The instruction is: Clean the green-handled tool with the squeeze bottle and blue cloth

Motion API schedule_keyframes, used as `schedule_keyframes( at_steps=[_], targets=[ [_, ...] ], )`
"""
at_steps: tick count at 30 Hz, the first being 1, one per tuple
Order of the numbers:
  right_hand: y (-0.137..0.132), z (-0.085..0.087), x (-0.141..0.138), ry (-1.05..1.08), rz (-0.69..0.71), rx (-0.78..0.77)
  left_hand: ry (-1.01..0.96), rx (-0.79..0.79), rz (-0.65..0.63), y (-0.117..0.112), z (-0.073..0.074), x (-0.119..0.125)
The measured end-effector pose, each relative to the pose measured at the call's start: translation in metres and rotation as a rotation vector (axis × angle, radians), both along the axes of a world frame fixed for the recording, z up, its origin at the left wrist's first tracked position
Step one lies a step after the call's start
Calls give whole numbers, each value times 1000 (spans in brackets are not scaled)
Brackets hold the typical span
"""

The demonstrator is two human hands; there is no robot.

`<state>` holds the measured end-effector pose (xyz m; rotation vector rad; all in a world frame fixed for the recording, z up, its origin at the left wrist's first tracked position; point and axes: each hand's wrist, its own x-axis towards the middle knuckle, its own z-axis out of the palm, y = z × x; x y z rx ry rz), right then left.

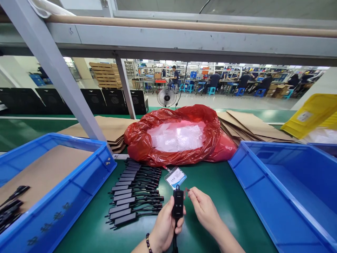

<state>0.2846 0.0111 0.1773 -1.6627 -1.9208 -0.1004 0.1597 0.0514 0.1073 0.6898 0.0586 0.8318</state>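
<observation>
My left hand [163,221] is closed around a black cable control box [178,203], held upright with its front towards me and its cable hanging down past my palm. Just to the right of the box, my right hand [204,208] pinches a small reddish see-through strip [186,192] between thumb and forefinger. Whether the strip touches the box I cannot tell. Several similar black control boxes [125,201] lie in a slanting row on the green table [223,196], their cables pointing right. A badge in a clear holder [175,177] lies behind the held box.
A red plastic bag [137,140] holds clear bubble-wrap pouches [181,137]. Blue bins stand left [86,182] and right [252,182]; the left one contains cardboard and black cable parts [12,207]. Cardboard sheets [252,124] flank the bag. A metal post [55,66] slants at left.
</observation>
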Motion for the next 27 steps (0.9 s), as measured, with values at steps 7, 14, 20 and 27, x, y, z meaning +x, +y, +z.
schedule_keyframes(
  at_steps=[7,14,20,27],
  targets=[
    [2,-8,-7,-232,-38,156,7,53,50,-3,-4,3],
    [4,-10,-7,-302,-31,236,-8,53,61,-1,-6,7],
    [4,-11,-7,-310,-57,213,-15,64,69,-1,-8,7],
    [4,-12,-5,-159,-70,22,-25,95,79,-2,-6,6]
  ],
)
